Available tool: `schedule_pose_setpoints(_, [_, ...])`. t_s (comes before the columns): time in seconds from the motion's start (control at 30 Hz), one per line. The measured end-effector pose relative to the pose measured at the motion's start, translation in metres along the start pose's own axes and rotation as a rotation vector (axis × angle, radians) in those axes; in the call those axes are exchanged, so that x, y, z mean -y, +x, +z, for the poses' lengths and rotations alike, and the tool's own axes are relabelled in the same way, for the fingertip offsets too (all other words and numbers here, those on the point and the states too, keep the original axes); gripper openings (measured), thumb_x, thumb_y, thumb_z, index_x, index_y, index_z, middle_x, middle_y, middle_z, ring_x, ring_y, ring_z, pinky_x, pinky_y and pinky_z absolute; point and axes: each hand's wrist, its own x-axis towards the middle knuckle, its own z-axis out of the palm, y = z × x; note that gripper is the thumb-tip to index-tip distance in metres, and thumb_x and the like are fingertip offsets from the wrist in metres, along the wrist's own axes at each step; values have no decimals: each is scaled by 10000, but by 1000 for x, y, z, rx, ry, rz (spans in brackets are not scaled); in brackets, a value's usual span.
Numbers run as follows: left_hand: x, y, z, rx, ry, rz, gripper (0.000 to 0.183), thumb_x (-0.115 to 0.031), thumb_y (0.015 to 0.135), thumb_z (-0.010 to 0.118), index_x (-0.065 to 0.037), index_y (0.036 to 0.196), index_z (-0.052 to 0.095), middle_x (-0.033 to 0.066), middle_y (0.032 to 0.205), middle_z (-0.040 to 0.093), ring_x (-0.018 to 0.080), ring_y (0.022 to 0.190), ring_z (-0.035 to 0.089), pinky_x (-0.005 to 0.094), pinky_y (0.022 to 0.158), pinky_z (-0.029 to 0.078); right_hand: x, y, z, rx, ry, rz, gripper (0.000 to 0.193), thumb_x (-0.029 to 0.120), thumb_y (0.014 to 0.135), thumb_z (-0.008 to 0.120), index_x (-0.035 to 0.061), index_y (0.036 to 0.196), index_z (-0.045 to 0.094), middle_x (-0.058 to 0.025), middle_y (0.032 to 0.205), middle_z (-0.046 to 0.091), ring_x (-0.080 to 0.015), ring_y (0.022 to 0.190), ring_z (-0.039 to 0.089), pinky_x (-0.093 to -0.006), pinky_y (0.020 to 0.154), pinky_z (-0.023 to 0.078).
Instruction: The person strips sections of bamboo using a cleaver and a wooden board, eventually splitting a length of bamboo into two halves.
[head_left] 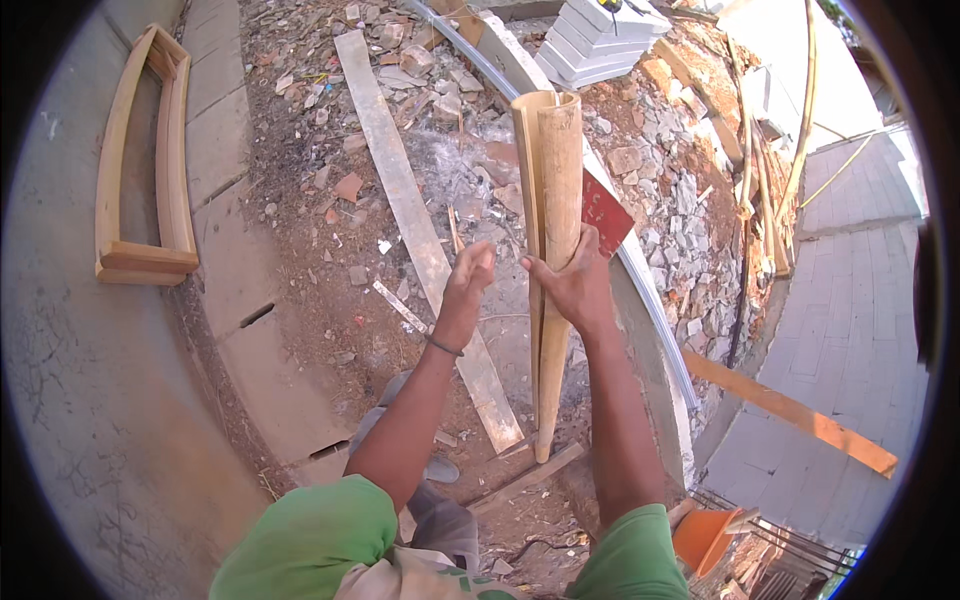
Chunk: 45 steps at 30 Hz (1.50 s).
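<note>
A split bamboo pole [562, 170] stands nearly upright in front of me, a long lengthwise gap between its two pieces. My right hand [575, 280] is wrapped round it partway up, thumb across the near side. The foot of the pole narrows and comes down by a wooden strip [530, 475] on the ground. To the left of the pole, and apart from it, my left hand [468, 285] is closed with its fingers curled; nothing shows in it. A dark band circles my left wrist.
A long flat board [420, 225] lies on rubble to the left. A wooden frame [110, 190] leans at far left. Behind the pole are a red plate [606, 212] and a curved metal strip [655, 320]. Grey blocks [595, 40], an orange bucket [703, 542] and a plank [800, 412] lie right.
</note>
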Motion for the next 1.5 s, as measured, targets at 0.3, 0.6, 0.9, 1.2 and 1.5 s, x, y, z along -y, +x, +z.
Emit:
schedule_pose_setpoints(0.3, [-151, -52, 165, 433, -137, 355, 641, -553, 959, 370, -14, 1301, 427, 147, 1169, 560, 209, 996, 604, 332, 853, 506, 83, -145, -162, -469, 245, -8, 762, 291, 760, 760, -27, 1331, 369, -219, 1273, 472, -341, 1188, 488, -404, 985, 419])
schedule_pose_setpoints(0.6, [-175, -177, 317, 981, -211, 260, 561, -464, 984, 395, 9, 1284, 408, 133, 1214, 507, 199, 1114, 498, 330, 948, 404, 137, -210, -299, -1064, -193, 127, 388, 240, 841, 646, -16, 1124, 577, -193, 1067, 575, -322, 977, 568, -391, 815, 475])
schedule_pose_setpoints(0.9, [-175, -238, 360, 1146, -67, 626, 458, -388, 937, 529, 20, 1145, 519, 73, 991, 607, 160, 941, 592, 261, 828, 478, 128, -300, -369, -955, 177, 269, 267, 164, 825, 563, 9, 1042, 581, -59, 893, 594, -147, 786, 552, -247, 704, 449])
schedule_pose_setpoints(1.2, [-165, -227, 399, 1268, -313, 122, 391, -146, 839, 546, 14, 1195, 536, 92, 1078, 619, 175, 972, 599, 296, 849, 484, 109, -299, -387, -869, 359, 169, 205, 159, 811, 571, -6, 933, 586, -53, 849, 586, -109, 786, 530, -244, 691, 440])
schedule_pose_setpoints(1.5, [-102, -164, 388, 1215, 18, 976, 357, -269, 872, 633, 12, 1083, 571, 69, 921, 627, 184, 848, 617, 305, 766, 491, 94, -324, -403, -596, 473, 183, 199, 201, 845, 550, 7, 889, 558, -102, 830, 575, -132, 736, 536, -288, 602, 451])
